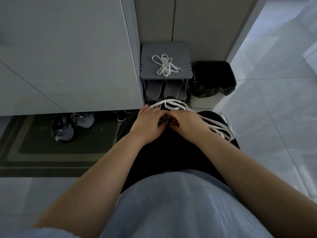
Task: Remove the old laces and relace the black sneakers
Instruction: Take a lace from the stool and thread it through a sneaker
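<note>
On lap: left hand [149, 120] grip curled round black sneaker [165, 109]; right hand [186, 123] grip curled, hold unclear. Over right wrist: flat white lace [217, 128].

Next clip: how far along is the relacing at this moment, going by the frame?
Done, apparently: one white lace bundle lies loose on the grey rack, likely already removed. In hand: the left hand holds a black sneaker on the lap while the right hand works at it, a long white lace trailing over that wrist. Left: the hands hide how many eyelets are threaded.
</note>
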Tool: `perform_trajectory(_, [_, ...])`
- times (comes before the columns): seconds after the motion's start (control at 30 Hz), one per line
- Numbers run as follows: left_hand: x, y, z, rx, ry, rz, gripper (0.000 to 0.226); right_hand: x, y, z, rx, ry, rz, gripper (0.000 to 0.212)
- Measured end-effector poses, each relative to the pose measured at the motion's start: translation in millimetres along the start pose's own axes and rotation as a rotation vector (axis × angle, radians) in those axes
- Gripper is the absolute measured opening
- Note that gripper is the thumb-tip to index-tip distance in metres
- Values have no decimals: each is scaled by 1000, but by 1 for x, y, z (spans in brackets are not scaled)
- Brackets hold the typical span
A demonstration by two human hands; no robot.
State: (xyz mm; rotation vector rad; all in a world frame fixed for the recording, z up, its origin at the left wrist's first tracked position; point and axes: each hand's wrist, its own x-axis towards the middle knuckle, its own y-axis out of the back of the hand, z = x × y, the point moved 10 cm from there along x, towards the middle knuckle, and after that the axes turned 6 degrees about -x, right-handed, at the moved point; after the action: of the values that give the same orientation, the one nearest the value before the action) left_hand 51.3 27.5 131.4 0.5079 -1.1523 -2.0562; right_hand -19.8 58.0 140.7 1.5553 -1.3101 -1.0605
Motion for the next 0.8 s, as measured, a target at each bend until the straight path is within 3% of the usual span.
perform_trajectory(0.2, [2, 4, -4, -32, 18, 60, 29, 10, -8, -6, -253, -59, 16, 22])
perform_trajectory(0.5, [3, 1, -8, -50, 36, 66, 33, 11, -8, 1, -237, -211, 27, 21])
perform_trajectory(0.8, [2, -1, -6, -34, 64, 44, 32, 9, -8, -8, -310, -200, -30, 27])
